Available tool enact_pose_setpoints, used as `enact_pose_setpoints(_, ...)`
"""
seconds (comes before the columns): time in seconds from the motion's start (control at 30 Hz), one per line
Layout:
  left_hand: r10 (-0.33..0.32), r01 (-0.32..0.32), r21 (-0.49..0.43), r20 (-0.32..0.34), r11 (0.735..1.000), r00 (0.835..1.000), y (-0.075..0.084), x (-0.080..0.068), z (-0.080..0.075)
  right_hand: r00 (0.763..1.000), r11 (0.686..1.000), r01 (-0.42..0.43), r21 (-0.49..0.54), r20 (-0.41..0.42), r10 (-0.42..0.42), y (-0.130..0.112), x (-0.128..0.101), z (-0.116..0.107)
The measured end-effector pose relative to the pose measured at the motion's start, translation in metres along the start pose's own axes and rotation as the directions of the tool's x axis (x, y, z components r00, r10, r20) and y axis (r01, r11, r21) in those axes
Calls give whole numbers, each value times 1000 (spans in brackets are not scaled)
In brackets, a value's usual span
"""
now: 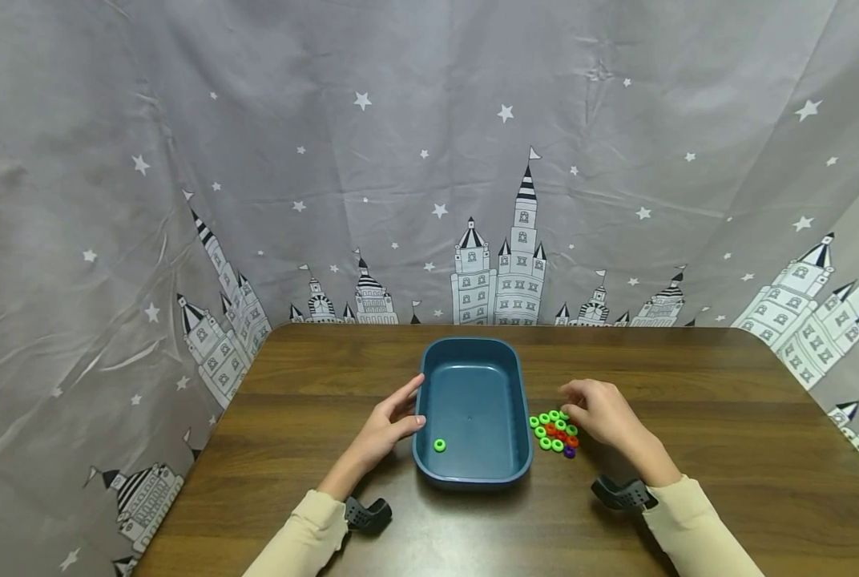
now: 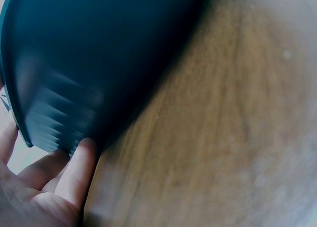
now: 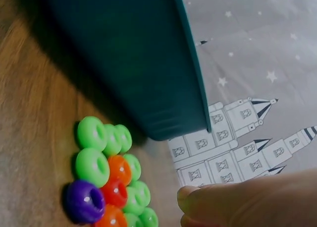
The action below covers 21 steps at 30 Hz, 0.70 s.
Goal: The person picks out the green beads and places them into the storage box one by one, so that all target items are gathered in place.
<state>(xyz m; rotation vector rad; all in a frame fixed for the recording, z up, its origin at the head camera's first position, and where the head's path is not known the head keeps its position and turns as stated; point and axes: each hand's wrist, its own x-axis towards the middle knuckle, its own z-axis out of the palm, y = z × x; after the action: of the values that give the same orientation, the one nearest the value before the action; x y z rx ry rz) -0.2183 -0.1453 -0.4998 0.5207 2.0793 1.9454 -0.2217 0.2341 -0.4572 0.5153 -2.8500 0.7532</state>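
A dark teal bin (image 1: 470,473) stands on the table with one green ring-shaped bead (image 1: 440,445) near its lower left corner. My left hand (image 1: 388,429) rests at the bin's left side, fingers extended along the wall; the left wrist view shows its fingertips (image 2: 85,150) against the ridged outer side. Right of the bin lies a cluster of green, orange-red and purple beads, with a purple bead (image 3: 85,201) at its near edge. Over the far right of this cluster hovers my right hand (image 1: 602,413), loosely bent, thumb and forefinger apart beside a green bead (image 1: 564,415).
The brown wooden table (image 1: 343,369) extends to both sides of the bin. Behind it hangs a grey curtain (image 1: 401,160) printed with castles and stars. Each wrist wears a black strap, such as the right strap (image 1: 620,493).
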Motion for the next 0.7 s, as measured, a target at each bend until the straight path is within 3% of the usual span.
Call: enact_pose_setpoints(0.7,7,-7,6,3,1000,1000,-1,0,0,997,998,-47,-35,58,49,12,-3,12)
